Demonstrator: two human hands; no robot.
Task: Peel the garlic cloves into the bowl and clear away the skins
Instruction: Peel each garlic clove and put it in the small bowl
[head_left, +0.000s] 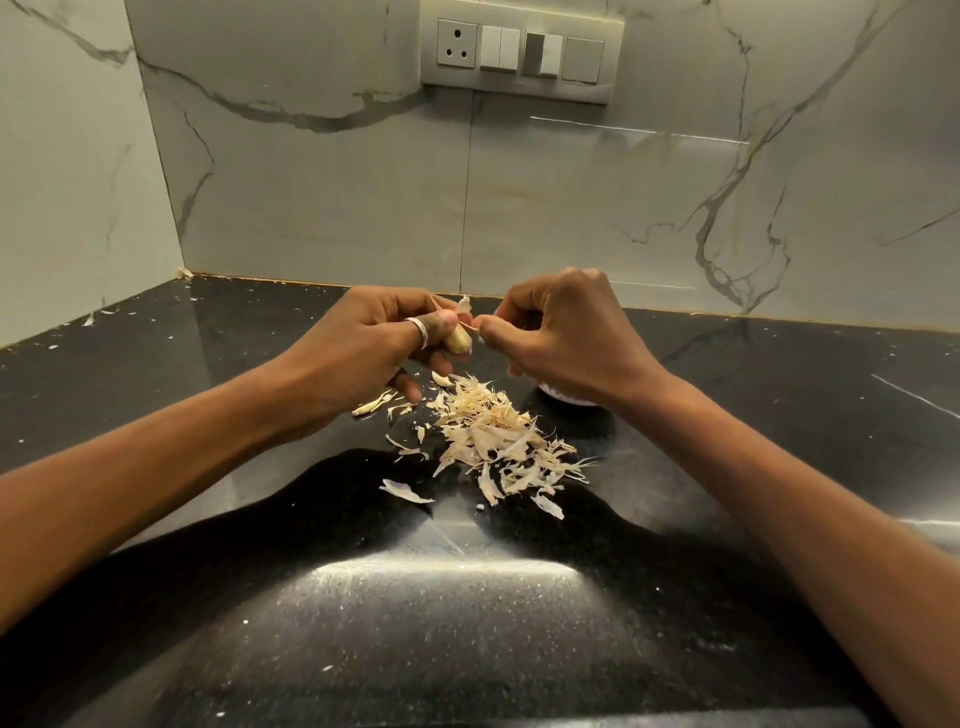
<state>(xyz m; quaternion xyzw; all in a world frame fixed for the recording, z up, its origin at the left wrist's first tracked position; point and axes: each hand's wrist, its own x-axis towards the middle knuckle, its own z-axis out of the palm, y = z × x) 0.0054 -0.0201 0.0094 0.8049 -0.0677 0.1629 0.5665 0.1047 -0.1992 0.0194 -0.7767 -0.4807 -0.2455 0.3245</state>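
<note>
From the head view, the left hand (363, 343) curls round a clove (457, 340) and holds it up above the bench (467, 623). This lets the right hand (561, 332), thumb and forefinger pinched on a skin strip (469, 326) at the clove's tip, tear it free. Holding it there likely lets scraps drop onto the skins (498, 441) heaped just below. The bowl (563, 398) shows only a white edge under the right hand, and its contents are hidden.

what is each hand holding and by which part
The left hand grips a garlic clove round its upper half. The right hand pinches the free end of a skin strip coming off it.
</note>
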